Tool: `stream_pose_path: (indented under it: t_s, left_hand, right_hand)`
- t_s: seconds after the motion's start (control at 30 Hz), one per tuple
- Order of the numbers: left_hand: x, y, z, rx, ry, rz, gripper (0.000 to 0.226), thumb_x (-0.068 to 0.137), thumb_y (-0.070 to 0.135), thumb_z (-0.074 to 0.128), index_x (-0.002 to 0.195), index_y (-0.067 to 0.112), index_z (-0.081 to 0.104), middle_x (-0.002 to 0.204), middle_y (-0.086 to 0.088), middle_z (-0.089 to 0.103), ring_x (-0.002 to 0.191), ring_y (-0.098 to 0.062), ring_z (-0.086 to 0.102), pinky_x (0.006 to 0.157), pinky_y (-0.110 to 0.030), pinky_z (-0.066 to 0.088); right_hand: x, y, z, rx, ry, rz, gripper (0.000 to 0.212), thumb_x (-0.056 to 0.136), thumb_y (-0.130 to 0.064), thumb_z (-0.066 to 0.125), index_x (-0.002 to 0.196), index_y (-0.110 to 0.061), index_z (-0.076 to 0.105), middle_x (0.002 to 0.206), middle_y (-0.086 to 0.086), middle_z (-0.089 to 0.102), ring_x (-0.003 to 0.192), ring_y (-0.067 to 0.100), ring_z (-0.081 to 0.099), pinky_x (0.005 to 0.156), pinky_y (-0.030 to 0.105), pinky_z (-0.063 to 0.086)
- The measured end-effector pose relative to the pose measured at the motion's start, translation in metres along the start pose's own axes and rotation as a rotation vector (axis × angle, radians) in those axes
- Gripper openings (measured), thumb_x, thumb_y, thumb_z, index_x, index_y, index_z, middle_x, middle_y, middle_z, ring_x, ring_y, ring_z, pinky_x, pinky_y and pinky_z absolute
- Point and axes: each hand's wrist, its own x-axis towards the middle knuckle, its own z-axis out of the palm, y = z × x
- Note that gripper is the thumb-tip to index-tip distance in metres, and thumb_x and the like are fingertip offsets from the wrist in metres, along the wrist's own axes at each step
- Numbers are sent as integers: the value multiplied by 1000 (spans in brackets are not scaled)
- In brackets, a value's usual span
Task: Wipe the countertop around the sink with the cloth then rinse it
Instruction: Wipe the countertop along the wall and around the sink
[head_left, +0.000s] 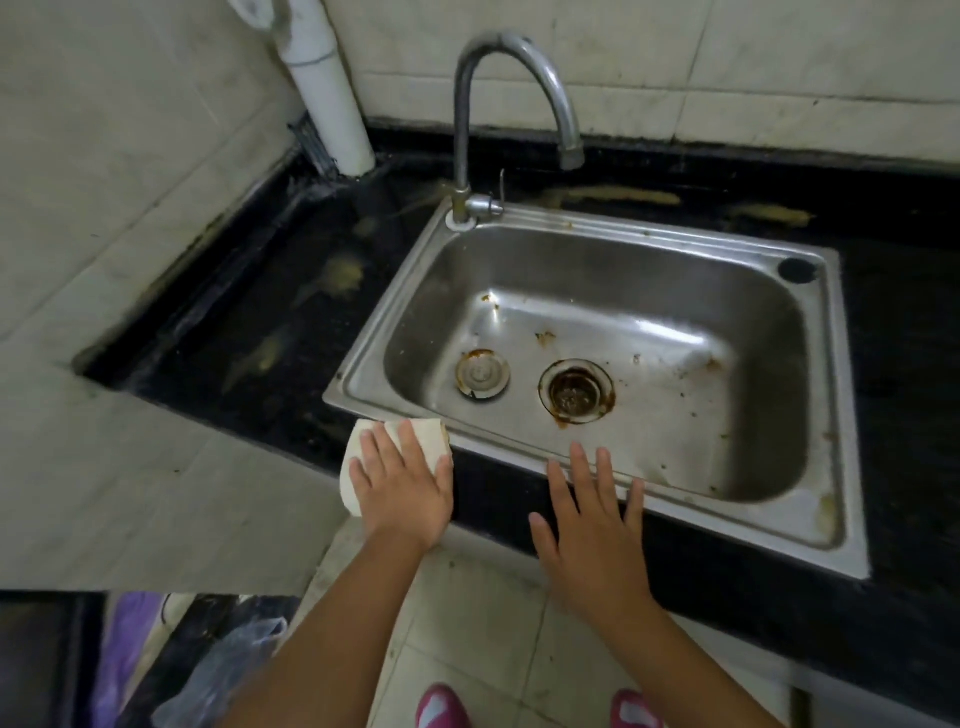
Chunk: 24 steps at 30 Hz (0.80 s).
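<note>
I see the black stone countertop (249, 332) running out ahead and left of my fingers, smeared with yellowish grime that looks untouched. The rectangular stainless steel sink (831, 395) lies just beyond my fingertips. My left hand (400, 488) lies flat on the folded off-white cloth (353, 462), fingers straight and slightly apart, pressing it at the near front edge where counter meets sink rim. My right hand (592, 530) rests spread and holding nothing on the counter's front edge, fingertips touching the rim. I judge the cloth, overhanging the edge below my palm, could slide off towards the floor. Pushing forward, grime could smear rather than lift, or drop into the basin and foul the small round steel drain plug (482, 373).
</note>
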Motion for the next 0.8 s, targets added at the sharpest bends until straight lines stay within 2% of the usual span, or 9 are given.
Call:
stream_pose_path:
  t_s: [0.1, 0.13, 0.2, 0.27, 0.33, 0.4, 0.5, 0.63, 0.8]
  left_hand:
    - [19, -26, 1, -98, 121, 51, 67, 95, 44, 24, 143, -3, 20, 147, -31, 20, 138, -41, 17, 109, -54, 16]
    - [28, -35, 2, -118, 179, 94, 67, 91, 42, 28, 133, -9, 38, 134, -38, 37, 127, -48, 35, 100, -62, 28]
    - [38, -53, 0, -156, 97, 168, 67, 82, 39, 32, 116, -15, 54, 114, -43, 52, 107, -57, 50, 84, -69, 36]
    - [43, -68, 0, -168, 92, 210, 67, 85, 39, 33, 122, -14, 48, 122, -44, 45, 115, -58, 42, 92, -67, 31]
    - [53, -86, -2, -106, 108, 172, 65, 95, 40, 32, 141, -5, 25, 144, -36, 21, 135, -48, 19, 109, -56, 13]
    - [70, -109, -6, -63, 96, 160, 65, 98, 41, 26, 146, 4, 4, 152, -25, 2, 141, -37, -1, 112, -47, -1]
    - [90, -139, -15, -50, 112, 159, 65, 98, 41, 24, 146, 5, 0, 153, -20, -2, 141, -33, -4, 113, -45, 0]
    - [107, -157, -20, -22, 99, 175, 64, 97, 43, 23, 147, 9, 0, 154, -18, -3, 141, -31, -4, 113, -44, 1]
    - [114, -161, -22, -33, 85, 210, 64, 97, 44, 21, 147, 10, -1, 154, -17, -5, 142, -30, -7, 113, -43, -2]
  right_hand:
    - [5, -16, 12, -47, 32, 62, 64, 97, -45, 1, 124, -13, 50, 130, 16, 56, 125, 31, 33, 104, 55, 23]
    - [6, -19, 12, -77, 46, 78, 67, 98, -45, 1, 123, -13, 53, 130, 16, 56, 125, 32, 34, 101, 57, 31]
    - [7, -23, 11, -109, 20, 111, 72, 98, -45, 1, 121, -11, 59, 130, 16, 57, 124, 35, 43, 96, 59, 37]
    - [7, -24, 11, -134, 4, 124, 73, 97, -46, 1, 120, -9, 61, 129, 16, 58, 118, 37, 54, 90, 63, 40]
    - [6, -25, 9, -138, -36, 129, 73, 97, -47, 2, 122, -8, 59, 130, 17, 56, 117, 39, 55, 87, 65, 39]
    - [4, -24, 11, -156, -58, 121, 72, 98, -47, 3, 124, -7, 57, 130, 19, 55, 117, 41, 54, 88, 66, 37]
    - [1, -28, 10, -183, -70, 123, 76, 96, -51, 1, 128, -7, 53, 135, 20, 51, 123, 42, 48, 92, 67, 34]
    - [14, -54, 7, -76, -10, 93, 99, 79, -68, -18, 142, -14, 35, 153, 13, 24, 140, 25, 4, 109, 55, 0]
    - [52, -117, 16, -128, 116, -78, 73, 97, -50, 2, 128, -9, 54, 137, 17, 49, 129, 33, 24, 98, 58, 18]
